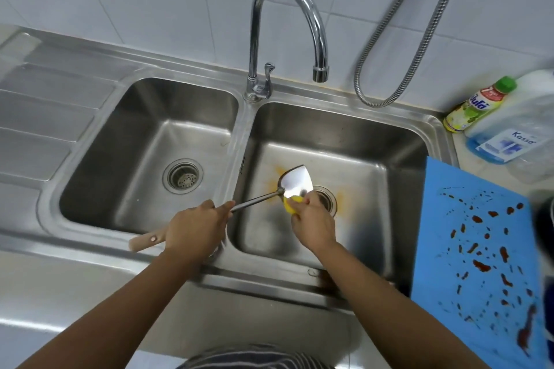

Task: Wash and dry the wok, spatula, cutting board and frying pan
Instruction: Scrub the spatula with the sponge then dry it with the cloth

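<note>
A steel spatula (295, 181) with a wooden handle end is held over the right sink basin (344, 141). My left hand (193, 226) grips its handle above the divider between the basins. My right hand (311, 217) pinches a yellow sponge (290, 204) against the lower edge of the blade. A blue cutting board (476, 249) smeared with dark red-brown stains lies on the counter to the right of the sink. A dark object (544, 219) shows at the right edge, too cropped to identify.
The chrome faucet (287, 24) arches over the right basin, no water running. The left basin (150, 141) holds only its drain strainer. A drainboard (45, 105) lies far left. A dish soap bottle (476, 105), a plastic-wrapped container (515, 129) and a metal hose (404, 39) stand at the right.
</note>
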`<action>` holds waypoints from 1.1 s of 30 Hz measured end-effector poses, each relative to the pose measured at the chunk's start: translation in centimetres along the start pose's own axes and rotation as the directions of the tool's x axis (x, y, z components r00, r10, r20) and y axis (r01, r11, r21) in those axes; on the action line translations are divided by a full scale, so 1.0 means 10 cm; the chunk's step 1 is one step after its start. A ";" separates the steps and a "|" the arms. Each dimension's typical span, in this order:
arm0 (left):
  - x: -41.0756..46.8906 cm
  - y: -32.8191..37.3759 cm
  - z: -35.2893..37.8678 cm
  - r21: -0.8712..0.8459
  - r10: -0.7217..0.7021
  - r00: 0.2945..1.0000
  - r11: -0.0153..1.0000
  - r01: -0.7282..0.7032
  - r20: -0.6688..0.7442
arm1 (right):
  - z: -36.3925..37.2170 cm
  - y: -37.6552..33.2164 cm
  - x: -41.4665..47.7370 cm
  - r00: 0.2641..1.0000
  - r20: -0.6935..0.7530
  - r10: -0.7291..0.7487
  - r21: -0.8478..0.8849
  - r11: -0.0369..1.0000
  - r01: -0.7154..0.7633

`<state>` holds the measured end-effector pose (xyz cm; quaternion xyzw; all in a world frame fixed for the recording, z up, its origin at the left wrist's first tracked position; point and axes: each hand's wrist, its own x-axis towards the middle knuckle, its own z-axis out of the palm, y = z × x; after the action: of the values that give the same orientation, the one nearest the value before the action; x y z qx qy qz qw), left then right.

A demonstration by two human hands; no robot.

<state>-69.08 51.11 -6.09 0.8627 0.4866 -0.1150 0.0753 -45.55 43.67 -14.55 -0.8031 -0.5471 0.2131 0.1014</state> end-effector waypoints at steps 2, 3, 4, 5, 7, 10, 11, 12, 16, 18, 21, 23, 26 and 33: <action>-0.03 -0.01 0.03 -0.008 0.008 1.000 1.000 -0.008 -0.001 | -0.09 0.03 0.04 0.991 -0.084 0.108 0.056 0.993 -0.104; -0.03 -0.01 0.03 -0.023 0.005 1.000 1.000 -0.005 0.005 | -0.14 0.07 0.06 0.971 -0.139 0.193 0.096 0.979 -0.180; -0.03 -0.01 0.03 -0.045 -0.002 1.000 0.999 0.002 0.014 | -0.18 0.09 0.08 0.950 -0.175 0.258 0.122 0.963 -0.239; -0.02 -0.01 0.03 -0.067 -0.010 1.000 0.998 0.012 0.019 | -0.19 0.09 0.09 0.942 -0.196 0.273 0.116 0.960 -0.255; -0.02 -0.02 0.03 -0.083 -0.015 1.000 0.996 0.017 0.017 | -0.13 0.00 0.11 0.977 -0.170 0.129 0.034 0.992 -0.125; -0.01 -0.03 0.05 -0.073 -0.001 1.000 0.997 0.003 0.023 | -0.09 -0.06 0.19 0.989 -0.121 -0.085 -0.046 0.996 0.080; 0.00 -0.05 0.06 -0.070 -0.002 1.000 0.998 0.004 0.028 | -0.14 -0.06 0.29 0.989 -0.147 -0.028 -0.026 0.999 0.025; 0.01 -0.06 0.06 -0.068 -0.002 0.999 0.998 0.005 0.036 | -0.19 -0.03 0.39 0.980 -0.180 0.082 0.023 0.997 -0.079; 0.01 -0.04 0.06 -0.064 0.001 0.998 0.998 0.003 0.069 | -0.23 -0.05 0.58 0.992 -0.113 -0.051 -0.137 0.990 0.035; 0.02 -0.04 0.03 -0.051 0.008 0.997 0.999 -0.004 0.076 | -0.21 -0.06 0.60 0.958 0.053 -0.284 -0.238 0.928 0.288; 0.02 -0.02 0.01 -0.037 0.002 0.997 0.999 0.001 0.082 | -0.24 0.07 0.78 0.977 -0.103 -0.186 -0.238 0.958 0.158; 0.00 -0.01 -0.02 -0.033 0.003 0.996 0.999 0.000 0.091 | -0.23 0.03 0.83 0.977 -0.143 -0.157 -0.249 0.961 0.118; -0.01 -0.01 -0.03 0.001 0.033 0.994 0.999 -0.034 0.100 | -0.24 -0.05 0.73 0.940 0.079 -0.331 -0.308 0.889 0.339; 0.00 0.03 0.03 -0.021 0.049 0.994 0.999 -0.048 0.095 | -0.21 -0.06 0.54 0.949 0.086 -0.305 -0.298 0.900 0.316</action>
<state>-68.87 50.91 -6.39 0.8670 0.4624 -0.1498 0.1094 -43.43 49.06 -13.71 -0.7074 -0.6964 0.1210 -0.0027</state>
